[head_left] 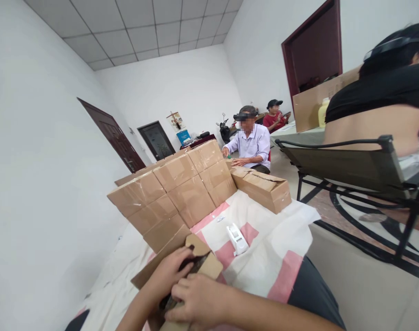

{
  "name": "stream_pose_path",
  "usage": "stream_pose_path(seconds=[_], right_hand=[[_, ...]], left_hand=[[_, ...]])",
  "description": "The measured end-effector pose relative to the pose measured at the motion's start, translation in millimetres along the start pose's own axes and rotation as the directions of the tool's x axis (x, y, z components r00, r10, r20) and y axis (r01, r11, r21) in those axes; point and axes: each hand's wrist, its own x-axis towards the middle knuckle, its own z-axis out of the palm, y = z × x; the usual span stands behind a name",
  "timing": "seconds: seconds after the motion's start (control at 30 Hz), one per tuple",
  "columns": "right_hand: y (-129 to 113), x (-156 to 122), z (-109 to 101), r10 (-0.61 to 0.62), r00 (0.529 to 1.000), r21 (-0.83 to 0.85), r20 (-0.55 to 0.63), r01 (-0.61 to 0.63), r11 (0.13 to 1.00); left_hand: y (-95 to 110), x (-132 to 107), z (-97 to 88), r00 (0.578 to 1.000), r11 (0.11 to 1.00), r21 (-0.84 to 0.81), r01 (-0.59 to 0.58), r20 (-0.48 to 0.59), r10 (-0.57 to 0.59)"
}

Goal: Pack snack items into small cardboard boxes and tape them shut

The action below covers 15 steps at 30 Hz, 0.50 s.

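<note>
An open cardboard box (pixel 212 265) stands at the near edge of the cloth with its flaps raised. Dark contents (pixel 200 263) show inside, too covered by my hands to name. My left hand (pixel 171 271) reaches over the far flap, its fingers bent down into the opening and closed around something hidden there. Curled over the near side, my right hand (pixel 199 299) grips the box wall, its fingertips close to the dark contents. Beyond the box lies a white tape dispenser (pixel 237 239), apart from both hands.
Stacked, taped cartons (pixel 182 184) form a wall behind the box. A long carton (pixel 264 186) lies at the right on the pink-and-white cloth (pixel 264 257). A co-worker (pixel 251 140) sits across, handling a carton. Another person sits on a chair (pixel 347 168) at right.
</note>
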Motion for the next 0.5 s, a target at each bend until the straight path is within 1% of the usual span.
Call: stream_pose_path(seconds=[0.03,0.07,0.1,0.17,0.23,0.3,0.4,0.5], right_hand=[[-0.1,0.2,0.3,-0.013,1.0,0.001,-0.007,0.013,1.0],[-0.5,0.4,0.8,-0.025,1.0,0.004,-0.012,0.025,1.0],[-1.1,0.7,1.5,-0.03,0.999,0.007,-0.014,0.03,1.0],[-3.1,1.6,3.3,-0.028,0.999,0.018,-0.019,0.028,0.999],[-5.7,2.6,4.8,-0.018,0.999,0.036,-0.033,0.019,0.999],[-8.4,3.4,5.5,-0.016,0.999,0.043,-0.047,0.018,0.999],[-11.6,3.7,4.8,-0.002,0.998,0.028,-0.063,0.004,1.0],[-12.9,3.0,2.7,-0.007,0.995,0.018,-0.1,0.009,1.0]], left_hand=[[2.3,-9.4,-2.1,0.995,0.997,0.025,0.073,0.072,-0.075],[4.0,-18.9,-3.0,0.98,0.988,0.053,0.143,0.134,-0.149],[4.8,-27.9,-2.8,0.962,0.976,0.084,0.2,0.173,-0.212],[3.7,-43.8,0.2,0.939,0.953,0.152,0.262,0.187,-0.288],[-0.5,-56.2,4.9,0.934,0.937,0.21,0.28,0.167,-0.316],[-6.1,-65.6,8.7,0.936,0.927,0.251,0.278,0.146,-0.32],[-11.0,-76.8,10.2,0.95,0.93,0.267,0.252,0.117,-0.291],[-8.8,-86.2,9.3,0.953,0.935,0.254,0.246,0.115,-0.282]])
